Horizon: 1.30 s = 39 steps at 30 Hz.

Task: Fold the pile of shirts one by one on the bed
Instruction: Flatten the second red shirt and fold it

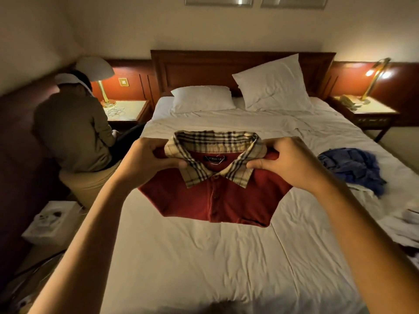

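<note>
Two bare forearms are reaching out over the near end of the bed (204, 264), whose white sheet is lying rumpled under them. The left hand (147, 159) is gripping one shoulder of the red polo shirt (215, 200), fingers curled round the cloth with the thumb pressing on the front. The right hand (288, 164) is pinching the other shoulder in the same way. Between them the shirt is facing the person, buttoned front outward, over the middle of the bed. Its sides are looking tucked behind it and its plaid collar (215, 141) is standing uppermost. Whether its lower edge is touching the sheet, I cannot tell.

To the right, a crumpled blue garment (353, 168) is lying on the sheet, with some white clothes (403, 223) bunching at the bed's right edge nearer the person. On the floor to the left a white box (49, 220) is sitting. Beyond it another person (72, 132) is sitting with their back turned.

Farther up, one pillow (201, 98) is lying flat and a second pillow (274, 85) is leaning against the wooden headboard (195, 66). Lamps are glowing on both nightstands, the left lamp (97, 69) and the right lamp (376, 73).
</note>
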Tool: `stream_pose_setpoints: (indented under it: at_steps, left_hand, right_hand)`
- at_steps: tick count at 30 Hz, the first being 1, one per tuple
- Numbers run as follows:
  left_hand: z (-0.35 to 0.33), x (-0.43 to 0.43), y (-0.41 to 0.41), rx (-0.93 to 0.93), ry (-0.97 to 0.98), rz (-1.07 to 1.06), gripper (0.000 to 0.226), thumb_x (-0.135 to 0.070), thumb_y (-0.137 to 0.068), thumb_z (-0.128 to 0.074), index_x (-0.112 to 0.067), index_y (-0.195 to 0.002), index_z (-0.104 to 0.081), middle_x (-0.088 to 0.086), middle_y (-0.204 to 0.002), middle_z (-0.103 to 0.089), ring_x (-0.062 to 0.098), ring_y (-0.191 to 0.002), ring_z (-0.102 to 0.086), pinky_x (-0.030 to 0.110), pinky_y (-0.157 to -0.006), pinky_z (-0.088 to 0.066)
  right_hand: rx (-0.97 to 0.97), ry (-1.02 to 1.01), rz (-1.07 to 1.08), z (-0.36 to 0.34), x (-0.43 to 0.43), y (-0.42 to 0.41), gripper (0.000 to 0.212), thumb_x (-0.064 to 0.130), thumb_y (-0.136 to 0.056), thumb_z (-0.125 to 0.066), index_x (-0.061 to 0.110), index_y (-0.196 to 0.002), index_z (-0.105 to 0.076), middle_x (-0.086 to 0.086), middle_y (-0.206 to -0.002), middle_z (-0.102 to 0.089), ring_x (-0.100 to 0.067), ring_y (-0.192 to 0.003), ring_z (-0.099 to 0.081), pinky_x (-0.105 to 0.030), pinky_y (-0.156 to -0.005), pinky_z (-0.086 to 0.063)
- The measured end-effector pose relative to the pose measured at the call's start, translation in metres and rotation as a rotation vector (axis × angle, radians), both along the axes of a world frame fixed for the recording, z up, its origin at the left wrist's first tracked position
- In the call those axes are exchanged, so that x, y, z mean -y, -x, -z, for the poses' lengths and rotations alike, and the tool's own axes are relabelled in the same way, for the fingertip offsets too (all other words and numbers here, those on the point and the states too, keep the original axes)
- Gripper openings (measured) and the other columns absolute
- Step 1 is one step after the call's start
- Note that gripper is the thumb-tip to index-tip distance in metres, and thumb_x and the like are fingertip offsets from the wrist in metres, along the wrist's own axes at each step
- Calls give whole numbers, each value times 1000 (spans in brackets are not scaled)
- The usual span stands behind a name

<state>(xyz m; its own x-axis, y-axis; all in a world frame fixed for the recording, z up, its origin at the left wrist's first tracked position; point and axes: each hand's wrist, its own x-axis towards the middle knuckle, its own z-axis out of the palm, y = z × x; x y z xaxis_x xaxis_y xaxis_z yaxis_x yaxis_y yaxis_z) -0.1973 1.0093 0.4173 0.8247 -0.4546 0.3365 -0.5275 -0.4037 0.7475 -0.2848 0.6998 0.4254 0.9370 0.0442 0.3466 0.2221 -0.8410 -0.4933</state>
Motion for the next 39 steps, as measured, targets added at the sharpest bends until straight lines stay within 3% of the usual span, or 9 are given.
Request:
stream_pose_setpoints:
  at_steps: [2, 6, 13, 19, 23, 26, 31, 37, 39]
  left_hand:
    - [2, -24, 3, -7, 19, 62, 23, -42, -63, -83, -44, -86, -77, -19, -87, -75, 2, -83, -70, 35, -79, -56]
    - [1, -63, 15, 16, 8, 119, 39, -47, -66, -86, -21, -94, -79, -9, -91, -77, 15, -88, -73, 44, -79, -57]
    - [-3, -78, 49, -59, -73, 220, 36, -43, -62, -87, -29, -95, -78, -20, -88, -75, 4, -86, -71, 36, -83, -55]
    - [27, -72, 96, -84, -145, 274, 28, -45, -61, -86, -43, -84, -71, -30, -82, -71, -12, -71, -60, 13, -64, -45]
    - [46, -64, 129, -121, -175, 294, 30, -40, -65, -88, -32, -93, -78, -17, -83, -76, 4, -84, -70, 30, -76, -53]
    - [54, -57, 154, -142, -173, 348, 30, -40, -64, -88, -31, -90, -78, -12, -81, -76, 6, -77, -67, 34, -75, -53]
    - [60, -44, 184, -159, -201, 491, 39, -45, -62, -87, -26, -95, -79, -6, -86, -77, 16, -86, -70, 39, -80, -53]
    - [67, -15, 209, -139, -212, 750, 57, -58, -58, -84, -14, -92, -76, 13, -88, -73, 15, -75, -60, 43, -76, -49]
    - [68, -3, 219, -145, -190, 886, 65, -66, -57, -84, -12, -91, -76, 19, -89, -72, 11, -77, -56, 48, -76, -51]
  right_hand:
    - [17, 0, 52, 1, -29, 16, 37, 50, -73, -80, 24, -100, -77, 11, -94, -76, -3, -89, -66, -19, -77, -48]
    - [9, -1, 114, -1, -76, 53, 36, 48, -74, -80, 20, -97, -77, 6, -91, -76, -7, -87, -68, -35, -79, -52]
    - [-16, -25, 245, 5, -108, 127, 68, 81, -65, -57, 21, -90, -75, 3, -79, -74, -9, -74, -68, -41, -68, -54]
    - [-67, -52, 324, 37, -121, 196, 49, 67, -71, -68, 21, -87, -73, 3, -74, -72, -11, -71, -67, -43, -65, -52]
    - [-76, -70, 409, 56, -126, 247, 40, 59, -74, -72, 20, -82, -70, 4, -69, -69, -11, -67, -65, -44, -61, -51]
    - [-97, -102, 472, 65, -133, 282, 37, 55, -76, -74, 19, -80, -68, 4, -68, -67, -11, -66, -64, -44, -62, -51]
    - [-125, -150, 605, 68, -156, 346, 29, 49, -77, -77, 21, -79, -68, 12, -66, -65, -2, -65, -60, -26, -57, -42]
    - [-154, -144, 851, 72, -195, 414, 37, 56, -77, -73, 20, -88, -71, 9, -80, -72, -3, -72, -66, -38, -64, -54]
    - [-157, -150, 945, 70, -213, 438, 31, 52, -77, -74, 22, -83, -69, 9, -80, -72, -2, -71, -66, -39, -65, -55]
